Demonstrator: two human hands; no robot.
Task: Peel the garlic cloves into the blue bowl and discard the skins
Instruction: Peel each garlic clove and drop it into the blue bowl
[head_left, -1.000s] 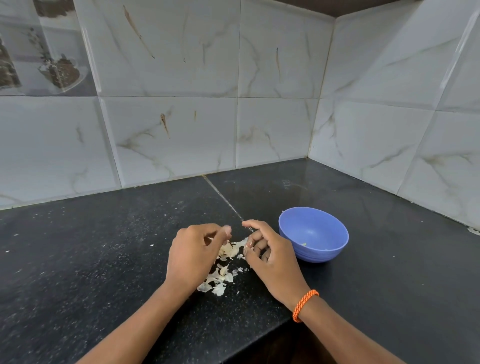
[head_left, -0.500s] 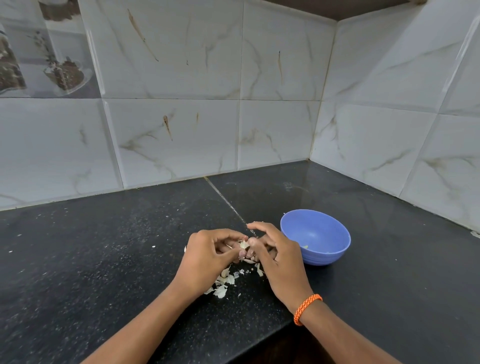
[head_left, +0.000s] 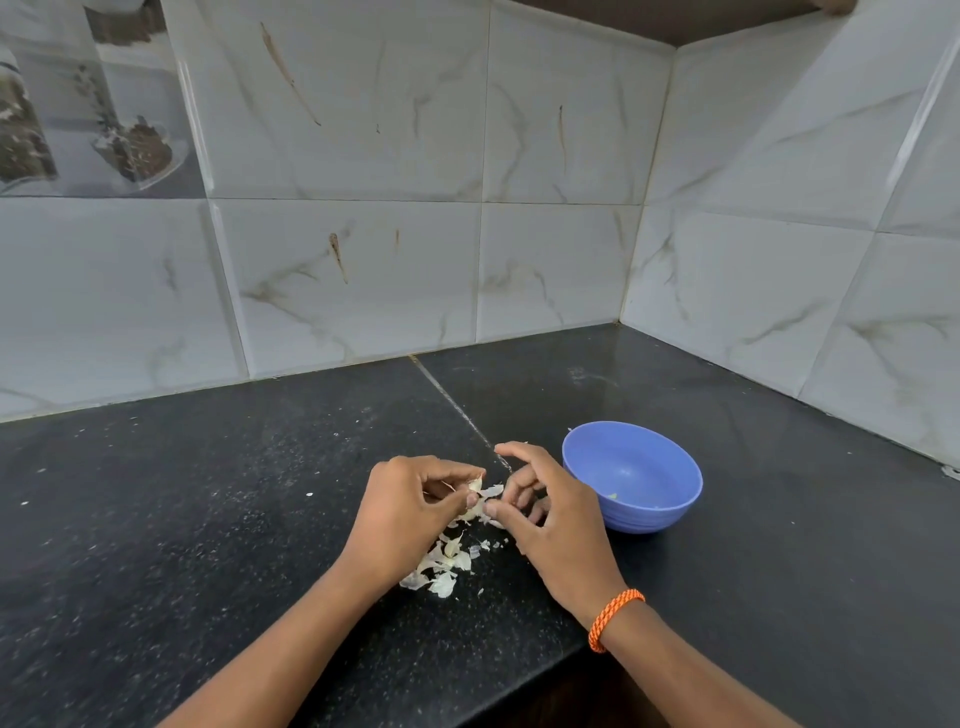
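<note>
While the left hand (head_left: 410, 506) is pinching a garlic clove (head_left: 474, 487) and the right hand's (head_left: 545, 512) grip is seemingly tugging its skin, the clove risks slipping onto the worktop (head_left: 208, 519), missing the blue bowl (head_left: 636, 480) beside the right.

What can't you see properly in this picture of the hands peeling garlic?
Head view only:
- The pale garlic clove: mostly hidden by the left hand gripping it, so how much is peeled is unclear.
- What the right hand pinches: too small, fingers cover it.
- Pale bits inside the round blue plastic bowl: too small to name.
- The picture tile: cut off by the left edge.
</note>
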